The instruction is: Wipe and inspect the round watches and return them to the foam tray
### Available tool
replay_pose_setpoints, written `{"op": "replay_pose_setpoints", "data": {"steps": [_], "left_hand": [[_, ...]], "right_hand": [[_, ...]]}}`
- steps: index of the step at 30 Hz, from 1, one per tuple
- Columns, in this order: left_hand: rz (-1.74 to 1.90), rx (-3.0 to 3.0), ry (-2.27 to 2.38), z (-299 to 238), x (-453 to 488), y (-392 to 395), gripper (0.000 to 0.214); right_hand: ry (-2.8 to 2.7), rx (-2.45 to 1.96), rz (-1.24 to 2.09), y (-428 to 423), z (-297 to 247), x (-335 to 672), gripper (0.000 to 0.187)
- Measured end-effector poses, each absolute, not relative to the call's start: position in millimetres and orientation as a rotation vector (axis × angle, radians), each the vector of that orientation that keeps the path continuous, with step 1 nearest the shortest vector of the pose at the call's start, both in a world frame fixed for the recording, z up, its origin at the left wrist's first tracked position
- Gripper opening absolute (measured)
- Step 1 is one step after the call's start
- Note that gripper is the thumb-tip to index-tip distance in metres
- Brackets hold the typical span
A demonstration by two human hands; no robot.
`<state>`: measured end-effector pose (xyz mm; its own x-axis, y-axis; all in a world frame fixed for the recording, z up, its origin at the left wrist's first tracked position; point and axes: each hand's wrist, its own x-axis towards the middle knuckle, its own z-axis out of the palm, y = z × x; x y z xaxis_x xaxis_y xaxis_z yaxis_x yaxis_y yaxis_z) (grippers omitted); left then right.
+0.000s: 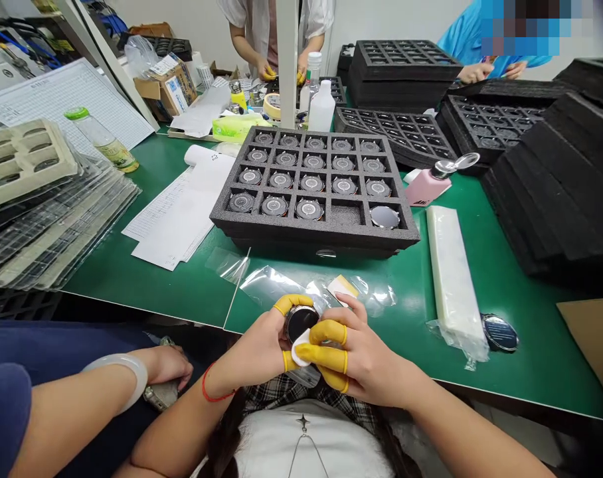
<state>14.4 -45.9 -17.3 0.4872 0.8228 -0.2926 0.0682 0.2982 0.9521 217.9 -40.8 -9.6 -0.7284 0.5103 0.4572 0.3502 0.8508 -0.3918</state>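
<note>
Just past the table's near edge, my left hand grips a round black watch head by its rim, with yellow finger cots on the thumb and a finger. My right hand, with several yellow finger cots, pinches a white wiping pad against the lower edge of the watch face. Beyond both hands, a black foam tray holds rows of watch heads, mostly back side up. One watch head in its front right pocket lies face up; the pocket beside it is bare.
Clear plastic film and a small white-and-yellow card lie before my hands. To the right are a pink pump bottle, a long white pack and stacked black foam. Papers lie left. Another person's arm is close by.
</note>
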Motion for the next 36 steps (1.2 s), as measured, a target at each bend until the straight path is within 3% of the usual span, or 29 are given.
{"op": "replay_pose_setpoints", "data": {"steps": [13,23,36], "left_hand": [[0.6,1.16,1.043,-5.5,19.8,-32.3,0.057],[0.61,1.192,1.069,-13.5,21.8,-19.7,0.056],[0.683,1.148,1.076,-23.1,18.1,-10.5,0.059]], "right_hand": [[-2.198,-0.925,0.213,-17.5,-7.1,246.1,0.034],[-2.341,-0.906,0.198,-14.2,-14.4,228.0,0.039],[-2.249,-0.833,0.492,-29.0,-24.6,215.4,0.029]]}}
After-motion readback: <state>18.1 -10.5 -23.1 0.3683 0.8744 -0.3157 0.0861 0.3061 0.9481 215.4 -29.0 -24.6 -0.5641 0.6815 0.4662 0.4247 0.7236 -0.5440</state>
